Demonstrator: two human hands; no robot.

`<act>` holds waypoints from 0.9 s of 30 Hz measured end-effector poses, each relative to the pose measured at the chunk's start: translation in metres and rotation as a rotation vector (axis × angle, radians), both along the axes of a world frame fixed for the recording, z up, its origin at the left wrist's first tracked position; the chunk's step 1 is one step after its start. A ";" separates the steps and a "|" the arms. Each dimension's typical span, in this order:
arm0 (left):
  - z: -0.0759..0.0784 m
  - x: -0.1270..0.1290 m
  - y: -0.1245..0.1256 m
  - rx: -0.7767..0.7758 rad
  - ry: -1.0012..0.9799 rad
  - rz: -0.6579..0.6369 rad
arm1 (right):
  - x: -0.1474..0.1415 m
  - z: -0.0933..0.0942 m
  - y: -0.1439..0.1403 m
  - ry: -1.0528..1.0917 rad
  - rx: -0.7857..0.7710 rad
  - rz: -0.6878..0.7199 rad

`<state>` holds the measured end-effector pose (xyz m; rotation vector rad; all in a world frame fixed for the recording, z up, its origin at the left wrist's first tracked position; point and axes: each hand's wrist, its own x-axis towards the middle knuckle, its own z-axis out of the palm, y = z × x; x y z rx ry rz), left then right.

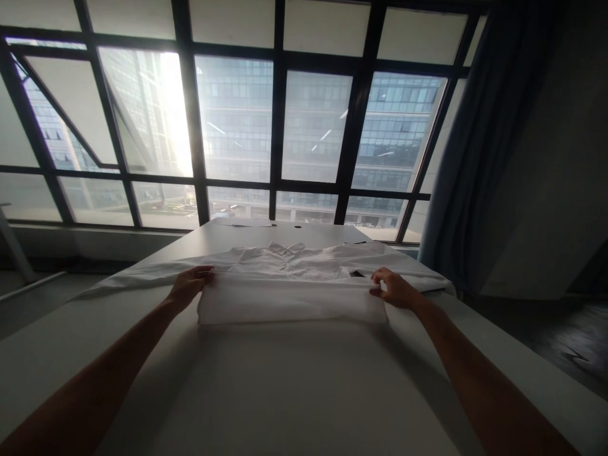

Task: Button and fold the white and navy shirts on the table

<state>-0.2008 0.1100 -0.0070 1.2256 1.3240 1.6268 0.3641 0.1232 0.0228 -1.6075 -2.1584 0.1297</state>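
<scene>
White cloth, a collared shirt, lies spread flat across the far part of the pale worktop, its collar toward the window and its sleeves trailing out left and right. Its near hem is doubled back into a smooth band. The left hand pinches the band's left end, fingers closed on the fabric; the right hand grips the right end likewise, so the fold stays level and taut between them. No box, basket or other container is in view.
</scene>
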 end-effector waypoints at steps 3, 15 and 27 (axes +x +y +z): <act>0.006 0.009 -0.001 0.023 -0.105 -0.050 | 0.001 0.004 0.004 0.244 -0.070 -0.106; 0.053 -0.020 -0.046 -0.196 -0.225 -0.351 | 0.055 0.024 -0.033 0.747 -0.313 0.195; 0.019 0.058 -0.048 0.054 0.512 -0.575 | -0.021 0.012 -0.037 0.306 -0.745 0.274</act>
